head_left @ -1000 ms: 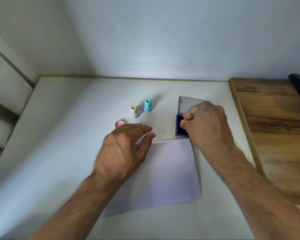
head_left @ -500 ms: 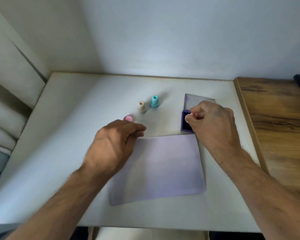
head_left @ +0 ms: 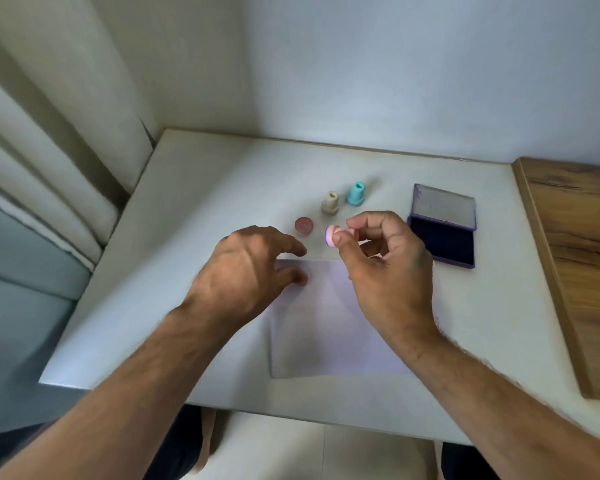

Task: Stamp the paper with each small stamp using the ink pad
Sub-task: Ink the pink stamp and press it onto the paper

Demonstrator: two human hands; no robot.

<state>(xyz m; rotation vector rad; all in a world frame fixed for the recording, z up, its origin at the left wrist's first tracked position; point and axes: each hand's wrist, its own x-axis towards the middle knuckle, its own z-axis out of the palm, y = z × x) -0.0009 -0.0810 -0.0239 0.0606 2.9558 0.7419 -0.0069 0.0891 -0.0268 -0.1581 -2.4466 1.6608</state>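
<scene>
My right hand (head_left: 388,268) pinches a small pink stamp (head_left: 333,235) on its side, above the far edge of the white paper (head_left: 329,327). With fingers spread, my left hand (head_left: 246,275) rests on the paper's far left corner. The stamp's pink cap (head_left: 303,225) lies on the table just beyond my left hand. A beige stamp (head_left: 330,202) and a teal stamp (head_left: 355,194) stand upright behind it. The purple ink pad (head_left: 442,242) lies open to the right, its lid (head_left: 444,206) folded back.
A wooden board (head_left: 575,258) lies along the right side of the white table (head_left: 194,216). A wall runs behind the table, and a cushioned seat (head_left: 21,271) sits at the left.
My right hand left the ink pad and moved left over the paper with the pink stamp. The camera tilted, and my left hand shifted slightly on the paper.
</scene>
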